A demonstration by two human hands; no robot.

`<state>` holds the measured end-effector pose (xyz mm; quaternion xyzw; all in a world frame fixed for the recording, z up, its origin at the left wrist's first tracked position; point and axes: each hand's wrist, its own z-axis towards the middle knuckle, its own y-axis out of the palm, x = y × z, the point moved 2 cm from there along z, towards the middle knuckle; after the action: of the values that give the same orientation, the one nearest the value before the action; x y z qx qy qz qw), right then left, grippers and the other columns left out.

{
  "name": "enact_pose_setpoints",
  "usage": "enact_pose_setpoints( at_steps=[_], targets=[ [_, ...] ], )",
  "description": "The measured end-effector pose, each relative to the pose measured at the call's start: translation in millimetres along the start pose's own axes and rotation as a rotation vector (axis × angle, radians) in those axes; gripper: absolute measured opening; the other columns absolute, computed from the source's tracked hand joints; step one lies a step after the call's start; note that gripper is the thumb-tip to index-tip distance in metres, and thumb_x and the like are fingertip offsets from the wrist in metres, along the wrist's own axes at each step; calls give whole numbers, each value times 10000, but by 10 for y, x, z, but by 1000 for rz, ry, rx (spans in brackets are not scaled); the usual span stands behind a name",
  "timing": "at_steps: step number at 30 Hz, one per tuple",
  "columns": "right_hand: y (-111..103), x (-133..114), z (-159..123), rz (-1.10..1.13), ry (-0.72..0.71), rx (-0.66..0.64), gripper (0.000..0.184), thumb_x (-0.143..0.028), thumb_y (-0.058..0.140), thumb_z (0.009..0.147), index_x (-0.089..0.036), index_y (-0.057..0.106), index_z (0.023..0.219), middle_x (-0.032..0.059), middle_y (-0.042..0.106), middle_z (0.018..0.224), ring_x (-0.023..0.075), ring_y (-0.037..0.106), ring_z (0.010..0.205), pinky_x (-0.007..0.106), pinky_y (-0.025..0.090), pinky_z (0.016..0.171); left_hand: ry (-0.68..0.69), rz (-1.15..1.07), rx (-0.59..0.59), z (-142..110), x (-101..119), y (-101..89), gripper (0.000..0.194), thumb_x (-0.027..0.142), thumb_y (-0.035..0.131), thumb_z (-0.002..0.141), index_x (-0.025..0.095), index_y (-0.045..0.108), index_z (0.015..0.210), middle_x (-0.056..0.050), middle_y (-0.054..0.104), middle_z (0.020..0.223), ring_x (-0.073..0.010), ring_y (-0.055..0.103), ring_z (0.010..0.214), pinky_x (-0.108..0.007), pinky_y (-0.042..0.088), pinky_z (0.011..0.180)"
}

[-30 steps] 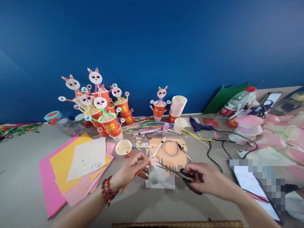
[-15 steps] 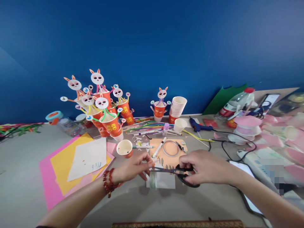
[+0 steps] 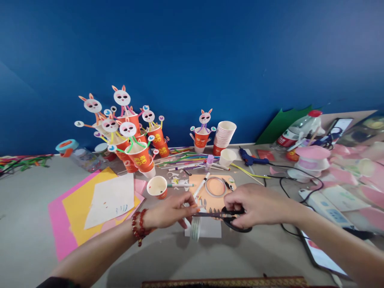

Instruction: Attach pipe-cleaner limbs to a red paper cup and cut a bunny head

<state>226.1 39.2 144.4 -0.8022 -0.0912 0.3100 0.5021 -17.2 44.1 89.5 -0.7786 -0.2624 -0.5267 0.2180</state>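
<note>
My left hand (image 3: 171,210), with a red bead bracelet on the wrist, is closed in a pinch on a thin orange straw, right at the tips of the scissors. My right hand (image 3: 255,204) grips black-handled scissors (image 3: 223,218); their blades point left and meet the straw at my left fingertips. Just below the blades, a roll of tape (image 3: 195,228) stands on a white paper sheet (image 3: 208,229). Behind my hands lies an orange paper sheet (image 3: 213,192) with a tape ring and a white marker (image 3: 201,185) on it.
Bunny-faced red paper cups (image 3: 136,154) crowd the back left, beside a cup stack (image 3: 224,135). An open cup (image 3: 157,187), coloured straws and a blue glue gun (image 3: 252,160) with its black cord lie mid-table. Pink, yellow and white sheets (image 3: 99,200) lie left; a tablet (image 3: 322,256) right.
My right hand moved the scissors up and left to my left fingertips, and the blades closed from wide open to nearly shut. The left hand stayed pinched on the straw.
</note>
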Motion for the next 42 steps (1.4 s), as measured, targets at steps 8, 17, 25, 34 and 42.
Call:
enact_pose_setpoints(
  at_steps=[8, 17, 25, 34, 42],
  targets=[
    [-5, 16, 27, -13, -45, -15, 122, -216, 663, 673, -209, 548, 632, -65, 518, 579, 96, 438, 558, 234, 184, 504, -2, -45, -18, -20, 30, 22, 377, 556, 549, 871, 183, 515, 912, -42, 601, 967, -151, 619, 841, -261, 566, 645],
    [143, 163, -127, 117, 45, 77, 85, -217, 693, 685, -219, 616, 722, -46, 580, 636, 111, 481, 581, 216, 242, 514, -1, -228, 118, 8, -116, -5, 360, 528, 583, 869, 181, 492, 903, -43, 626, 932, -167, 668, 810, -292, 574, 630],
    [967, 402, -332, 249, 338, 261, 116, -270, 612, 775, -224, 592, 880, -31, 628, 686, 127, 543, 556, 212, 336, 522, 92, -347, 206, -67, -103, -10, 298, 472, 544, 918, 184, 469, 923, -92, 635, 1090, -176, 682, 858, -286, 579, 647],
    [1554, 230, -346, 1, 322, 282, 247, -148, 663, 699, -258, 616, 916, 25, 704, 1043, 232, 710, 749, 264, 463, 597, 199, -308, 257, -114, -148, 29, 273, 459, 518, 937, 188, 506, 972, -95, 604, 1167, -201, 659, 955, -325, 596, 703],
    [955, -138, -158, 395, 41, 623, 89, -271, 569, 919, -209, 608, 971, 46, 637, 880, 145, 592, 620, 263, 482, 607, 237, -160, 329, -219, -65, 148, 241, 416, 509, 951, 185, 548, 1008, -90, 590, 1173, -208, 641, 989, -331, 606, 726]
  ],
)
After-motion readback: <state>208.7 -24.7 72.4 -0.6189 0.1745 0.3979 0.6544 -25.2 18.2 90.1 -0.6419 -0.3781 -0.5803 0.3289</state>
